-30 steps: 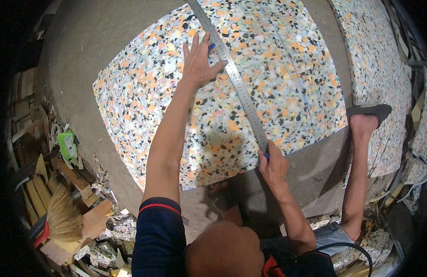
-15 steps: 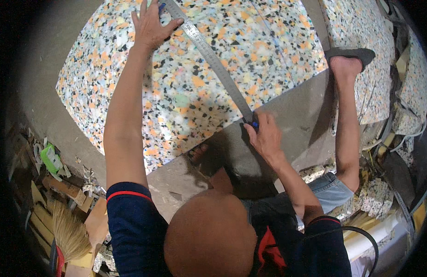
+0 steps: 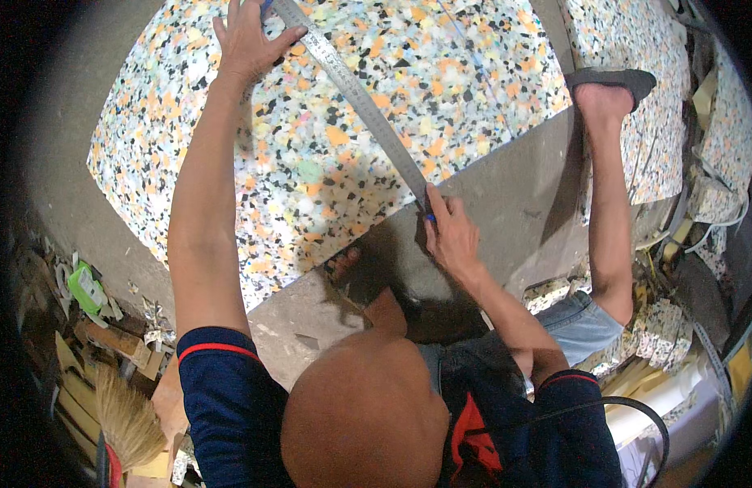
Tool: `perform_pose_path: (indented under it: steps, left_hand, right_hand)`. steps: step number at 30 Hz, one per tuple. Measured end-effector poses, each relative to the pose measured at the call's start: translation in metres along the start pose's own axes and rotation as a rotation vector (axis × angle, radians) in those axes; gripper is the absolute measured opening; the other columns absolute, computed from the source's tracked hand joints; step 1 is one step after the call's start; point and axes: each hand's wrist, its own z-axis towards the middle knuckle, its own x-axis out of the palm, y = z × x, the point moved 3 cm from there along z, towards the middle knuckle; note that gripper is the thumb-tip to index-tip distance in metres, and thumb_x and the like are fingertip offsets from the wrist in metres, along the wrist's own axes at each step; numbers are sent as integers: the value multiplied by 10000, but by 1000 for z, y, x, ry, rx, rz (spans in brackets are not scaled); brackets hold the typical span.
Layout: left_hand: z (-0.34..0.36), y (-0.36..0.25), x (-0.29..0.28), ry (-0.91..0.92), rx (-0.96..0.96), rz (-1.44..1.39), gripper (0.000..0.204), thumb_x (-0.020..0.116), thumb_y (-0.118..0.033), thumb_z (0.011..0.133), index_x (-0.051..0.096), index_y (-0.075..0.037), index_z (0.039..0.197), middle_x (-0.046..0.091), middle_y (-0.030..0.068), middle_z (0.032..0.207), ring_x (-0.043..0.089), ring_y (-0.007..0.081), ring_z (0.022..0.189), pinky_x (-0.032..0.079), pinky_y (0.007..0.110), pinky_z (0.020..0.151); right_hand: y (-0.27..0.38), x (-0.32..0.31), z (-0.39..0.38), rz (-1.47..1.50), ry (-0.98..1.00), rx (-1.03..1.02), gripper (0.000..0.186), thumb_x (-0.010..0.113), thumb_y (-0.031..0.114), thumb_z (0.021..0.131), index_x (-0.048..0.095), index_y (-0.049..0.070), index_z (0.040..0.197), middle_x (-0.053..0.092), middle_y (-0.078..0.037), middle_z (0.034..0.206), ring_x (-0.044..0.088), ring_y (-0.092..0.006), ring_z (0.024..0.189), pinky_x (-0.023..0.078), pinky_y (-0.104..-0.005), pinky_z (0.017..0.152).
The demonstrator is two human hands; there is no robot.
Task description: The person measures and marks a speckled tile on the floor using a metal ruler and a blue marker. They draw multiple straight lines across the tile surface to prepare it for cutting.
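Note:
A long steel ruler [image 3: 356, 93] lies slantwise across a large sheet of multicoloured speckled foam [image 3: 311, 175] on the floor. At the ruler's far end, my left hand [image 3: 250, 45] presses on the foam with fingers spread and thumb reaching onto the metal. The top edge of the view cuts off its fingertips, beside a small blue piece [image 3: 267, 6] I cannot make out. My right hand [image 3: 456, 236] grips the ruler's near end at the sheet's edge, index finger against its side. Another small blue bit [image 3: 430, 217] shows by the right thumb.
My bent right leg and dark shoe [image 3: 612, 79] rest beside a second foam sheet [image 3: 636, 142] on the right. Foam offcuts [image 3: 665, 333] and a white roll [image 3: 669, 407] lie lower right. A straw broom [image 3: 128, 415], scraps and a green packet [image 3: 86, 286] are at left.
My right index finger has come in against the ruler's near end, where the fingers stood off it before. The whole scene has shifted slightly left in view.

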Motion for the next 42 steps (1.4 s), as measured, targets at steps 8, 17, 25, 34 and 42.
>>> perform_pose_path:
  steps: [8, 17, 25, 34, 42]
  left_hand:
    - [1, 3, 1, -25, 39, 15, 1156, 855, -484, 703, 254, -14, 1571, 318, 245, 1597, 156, 414, 1549, 66, 580, 1258]
    - [0, 5, 1, -47, 23, 22, 1137, 862, -458, 703, 270, -12, 1567, 342, 254, 1585, 176, 419, 1543, 78, 564, 1265]
    - [1, 1, 1, -9, 26, 17, 1109, 856, -468, 716, 295, -5, 1552, 318, 225, 1607, 159, 411, 1549, 71, 560, 1269]
    - [4, 62, 32, -313, 274, 173, 1044, 750, -681, 789, 373, -86, 1560, 472, 224, 1529, 297, 411, 1511, 95, 661, 1217]
    - [3, 15, 7, -1, 66, 25, 862, 786, -665, 732, 601, -24, 1279, 278, 115, 1663, 116, 366, 1568, 15, 612, 1258]
  right_hand:
    - [-2, -2, 4, 6, -8, 15, 648, 712, 92, 893, 485, 143, 1498, 594, -177, 1064, 660, -356, 830, 555, -458, 672]
    - [-5, 0, 5, 10, -20, 13, 624, 715, 103, 905, 508, 143, 1493, 608, -176, 1072, 677, -334, 844, 561, -437, 672]
    - [-7, 1, 6, -2, -38, 16, 621, 713, 114, 895, 511, 161, 1480, 578, -150, 1013, 656, -326, 787, 553, -444, 641]
    - [-1, 0, 12, 40, -33, -48, 601, 687, 95, 908, 507, 148, 1479, 574, -185, 1065, 637, -375, 899, 543, -471, 748]
    - [-9, -1, 6, 12, 52, 21, 628, 698, 135, 912, 486, 116, 1503, 575, -235, 1129, 627, -405, 966, 534, -470, 805]
